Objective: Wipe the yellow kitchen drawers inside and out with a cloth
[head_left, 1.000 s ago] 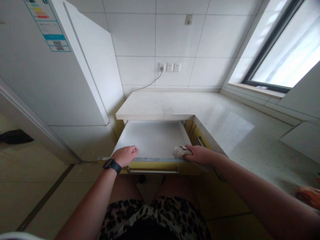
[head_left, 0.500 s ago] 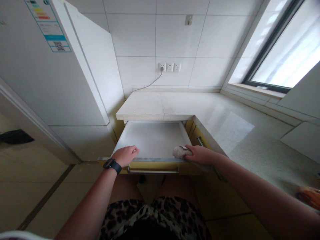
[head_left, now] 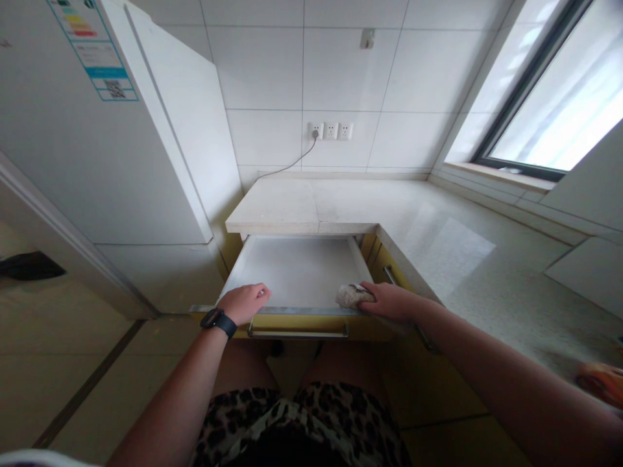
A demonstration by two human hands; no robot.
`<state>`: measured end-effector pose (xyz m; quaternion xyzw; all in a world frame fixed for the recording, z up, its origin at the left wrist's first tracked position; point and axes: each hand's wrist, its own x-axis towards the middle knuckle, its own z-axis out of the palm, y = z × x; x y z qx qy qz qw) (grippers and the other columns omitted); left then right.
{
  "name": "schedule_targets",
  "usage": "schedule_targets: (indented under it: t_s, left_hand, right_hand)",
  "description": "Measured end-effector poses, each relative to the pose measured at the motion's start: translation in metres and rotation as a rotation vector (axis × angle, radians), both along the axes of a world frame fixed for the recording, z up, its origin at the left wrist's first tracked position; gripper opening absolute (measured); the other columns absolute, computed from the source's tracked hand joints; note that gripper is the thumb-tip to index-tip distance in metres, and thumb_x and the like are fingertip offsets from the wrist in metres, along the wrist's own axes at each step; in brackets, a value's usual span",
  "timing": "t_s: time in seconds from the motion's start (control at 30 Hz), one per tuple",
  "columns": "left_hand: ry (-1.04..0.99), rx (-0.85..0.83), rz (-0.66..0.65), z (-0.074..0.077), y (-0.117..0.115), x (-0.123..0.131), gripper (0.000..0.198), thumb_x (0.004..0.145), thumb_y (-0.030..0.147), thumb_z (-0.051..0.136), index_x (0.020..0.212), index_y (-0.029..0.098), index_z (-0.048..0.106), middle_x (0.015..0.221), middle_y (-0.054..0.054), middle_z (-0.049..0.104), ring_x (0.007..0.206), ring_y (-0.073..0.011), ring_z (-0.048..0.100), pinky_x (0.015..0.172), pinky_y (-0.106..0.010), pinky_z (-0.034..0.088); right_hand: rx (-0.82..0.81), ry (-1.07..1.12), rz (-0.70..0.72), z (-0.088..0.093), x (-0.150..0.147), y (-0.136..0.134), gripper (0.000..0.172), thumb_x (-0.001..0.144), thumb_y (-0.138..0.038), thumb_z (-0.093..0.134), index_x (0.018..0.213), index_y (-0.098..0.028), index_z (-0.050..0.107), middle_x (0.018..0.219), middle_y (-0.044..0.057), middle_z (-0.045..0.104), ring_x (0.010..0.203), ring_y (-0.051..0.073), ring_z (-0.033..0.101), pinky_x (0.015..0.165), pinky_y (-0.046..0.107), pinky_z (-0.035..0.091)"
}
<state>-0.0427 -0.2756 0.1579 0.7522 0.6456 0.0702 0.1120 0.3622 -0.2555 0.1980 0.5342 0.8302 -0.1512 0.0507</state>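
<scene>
A pulled-out drawer [head_left: 302, 266] with a white inside and a yellow front lies in front of me, under the countertop. At its front right corner my right hand [head_left: 392, 300] grips a crumpled light cloth [head_left: 351, 296], which touches the drawer's front rim. My left hand [head_left: 247, 302], with a dark watch [head_left: 219, 321] on the wrist, rests at the left part of that rim. Its fingers are curled in, and I see nothing held in them. Below the rim runs the drawer's metal bar handle [head_left: 298, 335].
A pale stone countertop [head_left: 438, 240] wraps behind and to the right of the drawer. On the left stands a white refrigerator [head_left: 107, 168]. A cord [head_left: 292, 165] runs to wall sockets [head_left: 331, 131]. An orange item [head_left: 601, 383] lies at the right edge.
</scene>
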Motion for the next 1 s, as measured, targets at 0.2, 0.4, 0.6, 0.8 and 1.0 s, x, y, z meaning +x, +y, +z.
schedule_targets:
  t_s: [0.2,0.4,0.6,0.8,1.0]
  left_hand:
    - [0.001,-0.008,0.004,0.0013,-0.0004,0.0005,0.040,0.097,0.056,0.034,0.098,0.034,0.068,0.105,0.001,0.076,0.093,-0.0227,0.069,0.064,-0.030,0.036]
    - [0.005,-0.011,0.018,0.0033,-0.0016,0.0019,0.039,0.097,0.054,0.034,0.097,0.034,0.068,0.103,0.001,0.076,0.092,-0.0229,0.069,0.064,-0.030,0.036]
    - [-0.013,-0.030,0.021,0.0056,-0.0020,0.0029,0.040,0.096,0.054,0.036,0.099,0.033,0.069,0.106,-0.001,0.076,0.096,-0.0230,0.069,0.068,-0.030,0.039]
    - [-0.014,-0.026,0.029,0.0032,-0.0015,0.0025,0.041,0.097,0.055,0.035,0.102,0.034,0.070,0.108,-0.001,0.076,0.096,-0.0231,0.069,0.070,-0.030,0.040]
    - [-0.015,-0.025,0.029,0.0020,-0.0009,0.0018,0.041,0.096,0.055,0.035,0.100,0.034,0.070,0.107,0.000,0.076,0.095,-0.0228,0.068,0.069,-0.030,0.040]
  right_hand:
    - [-0.014,0.008,0.000,0.0013,-0.0003,-0.0005,0.052,0.086,-0.055,0.052,0.123,-0.020,0.060,0.110,0.015,0.072,0.098,0.029,0.068,0.081,0.034,0.045]
    - [-0.021,0.015,0.001,0.0033,-0.0006,-0.0015,0.053,0.087,-0.055,0.053,0.125,-0.020,0.060,0.110,0.015,0.072,0.098,0.030,0.068,0.082,0.035,0.045]
    - [-0.017,0.008,-0.009,0.0017,-0.0005,-0.0001,0.055,0.086,-0.054,0.054,0.129,-0.020,0.059,0.113,0.015,0.071,0.101,0.031,0.068,0.084,0.036,0.046]
    - [-0.010,0.001,-0.001,0.0029,-0.0014,-0.0017,0.056,0.087,-0.054,0.052,0.130,-0.019,0.059,0.113,0.016,0.071,0.101,0.031,0.068,0.083,0.036,0.046]
    - [-0.008,-0.012,-0.003,0.0039,-0.0022,-0.0016,0.056,0.087,-0.054,0.052,0.130,-0.019,0.058,0.115,0.017,0.071,0.101,0.032,0.068,0.083,0.037,0.046]
